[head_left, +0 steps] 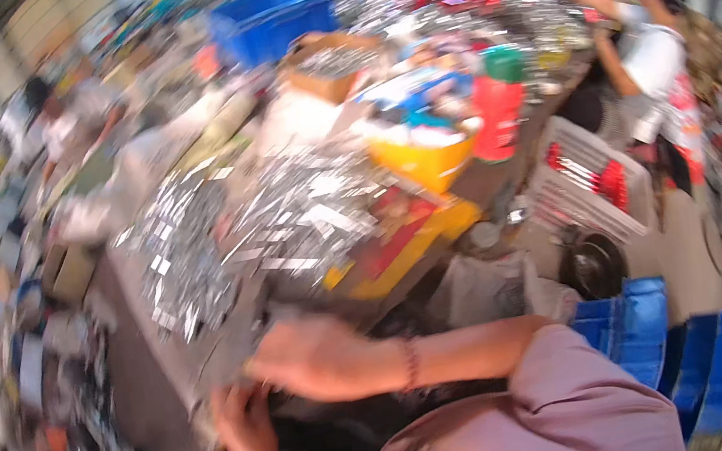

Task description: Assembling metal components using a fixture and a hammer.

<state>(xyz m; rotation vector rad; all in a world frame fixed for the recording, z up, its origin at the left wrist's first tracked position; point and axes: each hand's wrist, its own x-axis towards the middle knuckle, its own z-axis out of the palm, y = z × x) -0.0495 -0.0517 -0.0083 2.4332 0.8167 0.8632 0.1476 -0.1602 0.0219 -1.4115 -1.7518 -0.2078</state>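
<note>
Your right hand and left hand meet at the tabletop edge below the silver packets, within reach; I cannot tell their grip through the blur.

— Looks like a packing or sorting workshop, large and crowded.

— Going by what?

— Long work table heaped with small silvery packets; more of the same piled far down its length. Blue plastic crate, open cardboard box, yellow tray, white slatted basket standing about.

— And workers?

— Several, seated along both sides, bent over the heaps.
</note>
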